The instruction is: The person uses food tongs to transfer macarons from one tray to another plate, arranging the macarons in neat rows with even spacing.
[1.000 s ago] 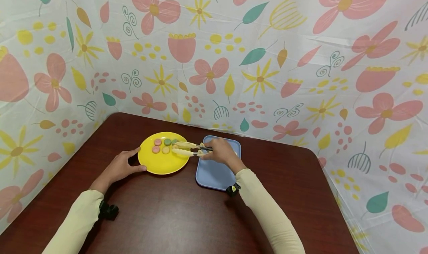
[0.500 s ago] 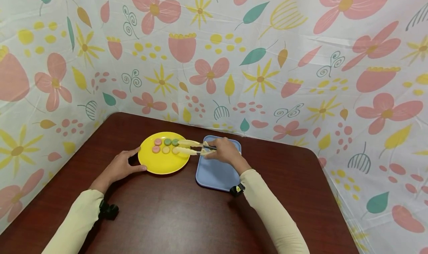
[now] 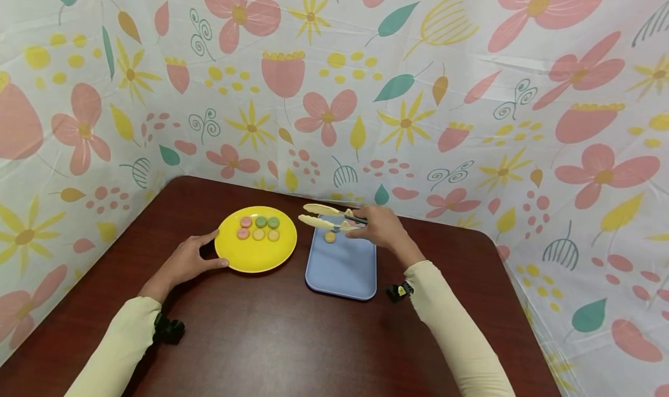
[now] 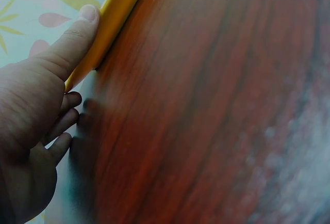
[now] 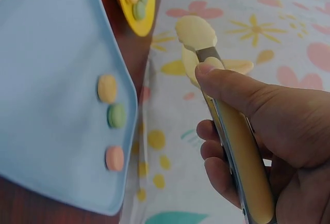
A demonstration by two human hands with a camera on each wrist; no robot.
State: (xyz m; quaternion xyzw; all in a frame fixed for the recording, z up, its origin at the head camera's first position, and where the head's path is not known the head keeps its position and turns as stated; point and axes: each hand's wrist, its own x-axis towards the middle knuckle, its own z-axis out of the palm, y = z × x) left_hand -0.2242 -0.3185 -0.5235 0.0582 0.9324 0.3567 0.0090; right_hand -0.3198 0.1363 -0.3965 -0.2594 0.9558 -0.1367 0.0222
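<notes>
My left hand [image 3: 190,260] rests at the left rim of a round yellow plate [image 3: 256,257], its thumb straight along the edge in the left wrist view. Pink, green and yellow macarons [image 3: 258,234] lie in two rows on the plate. Over the back of a blue tray [image 3: 342,272], my right hand [image 3: 387,228] grips tongs [image 3: 320,209] with cream tips; the tips stand apart with nothing between them. Along one end of the tray, the right wrist view shows a yellow macaron [image 5: 107,89], a green macaron [image 5: 116,115] and a pink macaron [image 5: 114,158].
Plate and tray stand side by side on a dark brown wooden table [image 3: 272,333]. A floral sheet [image 3: 334,95] hangs right behind the table's back edge and along its left side.
The tongs have let go of a yellow macaron on the plate's right side. My right hand has carried them right, from the plate to above the tray's back. My left hand stays put.
</notes>
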